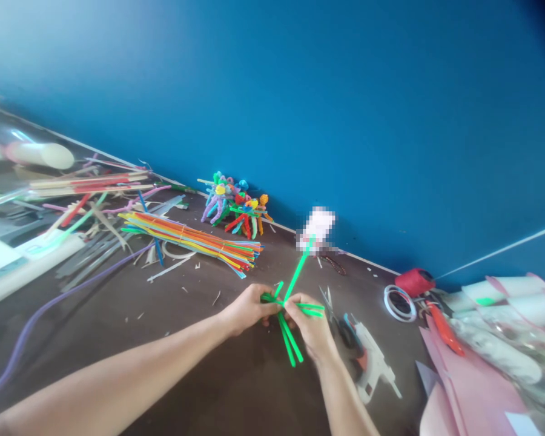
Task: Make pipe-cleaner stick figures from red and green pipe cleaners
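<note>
Several bright green pipe cleaners (296, 280) cross at one point between my hands, with ends sticking out in different directions. My left hand (251, 310) pinches them at the left of the crossing. On the right side, the fingers of my right hand (309, 324) are closed on them close to the same point. One long green end reaches up toward the wall, and two ends hang down below the hands. The fingertips partly hide the crossing itself.
Beyond my left hand lies a tied bundle of colored pipe cleaners (195, 240). Small pipe-cleaner figures (236, 203) stand by the blue wall (272, 109). Right of my hands are a glue gun (376, 357), scissors (327, 300), a tape roll (399, 304) and pink sheets (472, 375).
</note>
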Available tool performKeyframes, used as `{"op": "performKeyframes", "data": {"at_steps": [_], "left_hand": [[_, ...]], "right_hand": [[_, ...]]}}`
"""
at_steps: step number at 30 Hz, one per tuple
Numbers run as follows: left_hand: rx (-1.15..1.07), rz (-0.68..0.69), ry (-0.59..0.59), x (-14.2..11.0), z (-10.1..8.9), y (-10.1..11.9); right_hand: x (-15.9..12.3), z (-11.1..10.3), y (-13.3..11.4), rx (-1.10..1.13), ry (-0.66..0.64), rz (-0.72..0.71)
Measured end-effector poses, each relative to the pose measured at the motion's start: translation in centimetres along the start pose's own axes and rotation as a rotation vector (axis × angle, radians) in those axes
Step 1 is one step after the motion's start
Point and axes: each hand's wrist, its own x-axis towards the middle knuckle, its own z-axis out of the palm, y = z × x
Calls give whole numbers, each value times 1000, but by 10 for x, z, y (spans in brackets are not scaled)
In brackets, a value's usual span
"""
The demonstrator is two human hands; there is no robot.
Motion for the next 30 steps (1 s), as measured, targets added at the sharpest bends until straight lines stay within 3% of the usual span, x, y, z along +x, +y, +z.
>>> {"op": "performKeyframes", "data": {"at_steps": [4, 8, 12, 15, 17, 22, 26, 30], "left_hand": [[-34, -31, 5, 1, -2, 0], [150, 5, 23, -1, -1, 2], [493, 227, 107, -5, 1, 3], [582, 375, 133, -6, 2, 2], [517, 315, 125, -6, 2, 2], [104, 22, 27, -2, 0, 2], [54, 13, 2, -1, -1, 1], [225, 92, 51, -2, 0, 0]], "right_hand": [[0, -5, -3, -104, -31, -60], [1, -2, -3, -175, 6, -80], [2, 3, 2, -104, 43, -22], [3, 5, 5, -17, 51, 41], [2, 4, 5, 30, 32, 55], [0, 1, 0, 117, -41, 65], [0, 1, -1, 106, -15, 83], [1, 4, 1, 52, 14, 67]]}}
